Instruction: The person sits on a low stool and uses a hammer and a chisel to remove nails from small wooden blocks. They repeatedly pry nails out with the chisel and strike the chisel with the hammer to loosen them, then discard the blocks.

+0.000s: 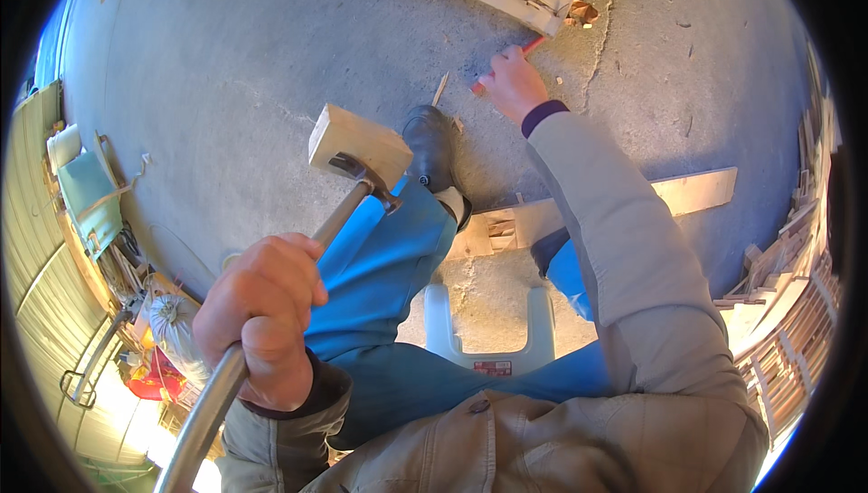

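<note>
My left hand (262,317) is closed around the handle of a claw hammer (339,220), which slants up from the lower left. The hammer's dark head overlaps a pale wooden block (362,142) beside my black boot (429,145); whether they touch I cannot tell. Stretched far forward, my right hand (514,84) is down at the concrete floor with its fingers closed on a slim red stick-like thing (535,44). Part of this red thing is hidden by the fingers, so its exact kind does not show. Its upper end lies by the corner of a wooden board (533,15).
A plank (696,191) lies across the floor behind my feet. Under me is a pale plastic stool (438,317). Stacked wood strips (787,267) line the right side. At the left are a teal container (90,194), a stuffed sack (174,326) and a red item (155,377).
</note>
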Action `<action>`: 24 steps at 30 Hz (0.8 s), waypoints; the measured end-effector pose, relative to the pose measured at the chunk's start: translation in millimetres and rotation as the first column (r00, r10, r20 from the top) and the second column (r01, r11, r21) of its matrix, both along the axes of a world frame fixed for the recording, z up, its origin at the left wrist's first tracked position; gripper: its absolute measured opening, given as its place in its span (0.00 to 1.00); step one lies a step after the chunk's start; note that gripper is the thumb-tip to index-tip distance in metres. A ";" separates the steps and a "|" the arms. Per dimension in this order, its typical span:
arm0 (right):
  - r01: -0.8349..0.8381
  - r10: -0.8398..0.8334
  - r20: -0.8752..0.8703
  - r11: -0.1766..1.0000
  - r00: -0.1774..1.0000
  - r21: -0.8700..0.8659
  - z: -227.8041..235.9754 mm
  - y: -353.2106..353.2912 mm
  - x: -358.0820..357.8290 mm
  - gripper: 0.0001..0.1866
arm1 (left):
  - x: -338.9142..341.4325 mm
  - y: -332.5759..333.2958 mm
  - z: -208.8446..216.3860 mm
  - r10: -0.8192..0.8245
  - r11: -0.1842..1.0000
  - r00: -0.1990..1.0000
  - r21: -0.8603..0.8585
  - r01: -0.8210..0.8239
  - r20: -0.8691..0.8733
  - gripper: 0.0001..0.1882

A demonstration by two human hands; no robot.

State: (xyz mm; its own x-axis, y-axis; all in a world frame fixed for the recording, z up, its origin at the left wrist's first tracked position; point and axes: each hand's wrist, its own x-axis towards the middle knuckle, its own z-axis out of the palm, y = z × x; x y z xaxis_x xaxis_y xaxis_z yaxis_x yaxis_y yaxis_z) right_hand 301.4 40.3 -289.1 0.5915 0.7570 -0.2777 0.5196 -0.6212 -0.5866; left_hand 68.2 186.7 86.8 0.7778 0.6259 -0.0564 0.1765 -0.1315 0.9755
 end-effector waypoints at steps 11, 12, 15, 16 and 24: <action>0.681 -0.695 -0.004 0.706 0.719 -0.193 -24.0 -49.2 -21.3 0.17 | 0.2 -4.4 4.8 -0.090 0.995 0.991 0.034 0.094 -0.100 0.27; 0.704 -0.717 -0.012 0.688 0.697 -0.176 -27.1 -50.9 -18.3 0.15 | 1.3 -5.2 5.1 -0.089 0.995 0.990 0.036 0.093 -0.108 0.27; 0.791 -0.799 -0.180 0.597 0.573 -0.134 -27.1 -62.7 -10.8 0.08 | 4.4 -10.0 3.7 -0.033 0.998 0.999 0.048 0.035 -0.040 0.20; 0.823 -0.816 -0.331 0.544 0.473 -0.165 -23.2 -70.6 -10.1 0.05 | 4.5 -10.8 6.2 -0.045 0.998 0.998 0.047 0.048 -0.048 0.21; 0.743 -0.730 -0.647 0.556 0.222 -0.373 55.8 -160.0 -39.7 0.05 | 6.9 -28.4 21.0 -0.148 0.986 0.984 0.067 0.155 -0.099 0.22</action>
